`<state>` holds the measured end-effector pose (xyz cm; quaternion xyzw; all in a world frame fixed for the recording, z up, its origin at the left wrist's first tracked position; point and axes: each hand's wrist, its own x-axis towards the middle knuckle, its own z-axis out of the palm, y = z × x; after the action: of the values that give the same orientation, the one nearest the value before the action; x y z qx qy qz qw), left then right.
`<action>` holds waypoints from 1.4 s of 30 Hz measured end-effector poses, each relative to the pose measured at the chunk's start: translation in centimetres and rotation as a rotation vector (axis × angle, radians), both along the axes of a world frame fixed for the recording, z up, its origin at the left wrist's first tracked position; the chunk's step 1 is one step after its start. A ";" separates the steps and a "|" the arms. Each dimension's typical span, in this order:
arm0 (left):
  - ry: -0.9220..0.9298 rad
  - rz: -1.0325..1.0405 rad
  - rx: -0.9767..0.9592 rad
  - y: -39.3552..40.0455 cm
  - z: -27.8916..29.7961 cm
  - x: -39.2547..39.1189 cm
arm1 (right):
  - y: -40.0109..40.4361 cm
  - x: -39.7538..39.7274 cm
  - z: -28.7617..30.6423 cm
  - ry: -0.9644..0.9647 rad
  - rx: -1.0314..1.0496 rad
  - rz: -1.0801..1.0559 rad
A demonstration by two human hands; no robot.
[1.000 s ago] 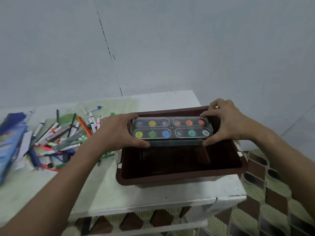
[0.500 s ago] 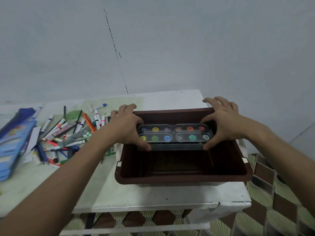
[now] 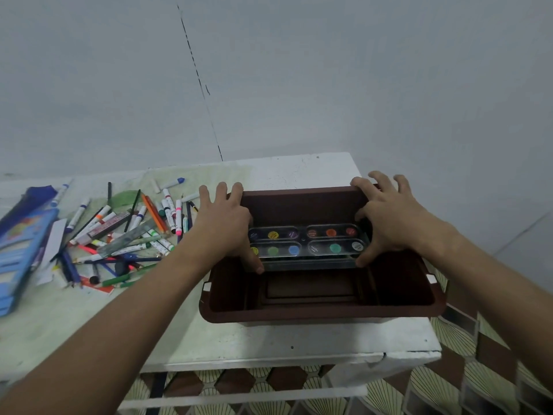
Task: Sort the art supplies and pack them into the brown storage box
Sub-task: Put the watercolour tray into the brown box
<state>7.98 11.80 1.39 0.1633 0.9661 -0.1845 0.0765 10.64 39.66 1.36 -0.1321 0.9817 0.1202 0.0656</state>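
Both hands, left hand (image 3: 224, 226) and right hand (image 3: 389, 217), have lowered the paint palette (image 3: 306, 242) deeper into the brown storage box (image 3: 323, 313), thumbs still pinching its ends, fingers spread over the far rim; 1 item is nearly packed.

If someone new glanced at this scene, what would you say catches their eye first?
Most striking is the watercolor paint set with its bright round pans, held at either end by the left hand and the right hand inside the brown storage box at the table's right end. Next comes the colorful jumble of markers and pencils on the table to the left, beside a blue package at the far left edge.
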 end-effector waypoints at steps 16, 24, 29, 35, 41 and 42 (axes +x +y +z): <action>0.141 -0.069 -0.118 0.1 -1.0 0.2 | -0.2 0.2 0.0 0.052 0.132 -0.002; -0.111 0.029 0.453 -0.6 0.4 0.0 | 0.0 0.1 0.3 0.007 -0.213 0.014; -0.147 0.023 0.977 -3.8 1.6 -0.3 | -2.7 -0.8 1.9 0.040 -0.701 0.081; -0.079 0.097 1.217 -10.6 3.0 -1.4 | -12.2 -4.4 5.0 -0.049 -0.922 0.213; 0.056 0.196 1.240 -22.9 4.7 -3.1 | -26.7 -8.9 7.3 -0.078 -0.809 0.372; 0.071 0.211 1.236 -25.3 4.7 -3.3 | -29.5 -9.6 7.6 -0.078 -0.790 0.390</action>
<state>4.66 -13.54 6.06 0.0751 0.9072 0.4113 -0.0462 1.01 10.20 8.93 -0.3344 0.9057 -0.2595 0.0233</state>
